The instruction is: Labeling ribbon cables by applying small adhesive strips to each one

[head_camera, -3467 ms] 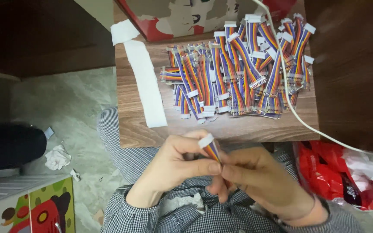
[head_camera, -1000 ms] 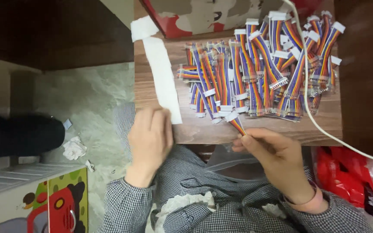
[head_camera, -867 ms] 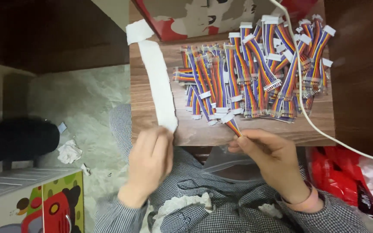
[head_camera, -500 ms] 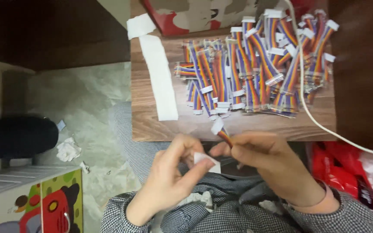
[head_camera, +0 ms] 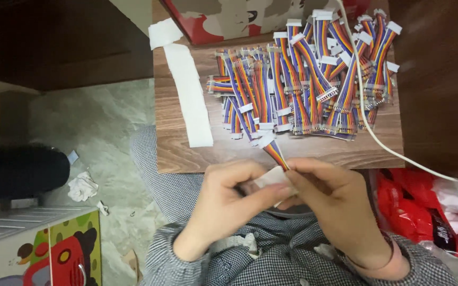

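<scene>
Just below the wooden table's (head_camera: 186, 159) near edge, the left hand (head_camera: 229, 204) pinches a white label (head_camera: 271, 176) against the rainbow ribbon cable (head_camera: 275, 153) gripped by the right hand (head_camera: 335, 204), clear of the cable pile (head_camera: 303, 79).

Sitting over a pale marbled floor (head_camera: 96, 122); crumpled paper scraps (head_camera: 82, 186) lying by the wooden worktop (head_camera: 176, 153), dark furniture (head_camera: 54, 42) looming beyond its left edge.

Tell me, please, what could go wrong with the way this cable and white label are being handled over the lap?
The white label is pinched between both hands, so it might crease or stick skewed on the rainbow cable. The white cord draped across the cable pile could snag and drag bundles off the wooden table.
</scene>
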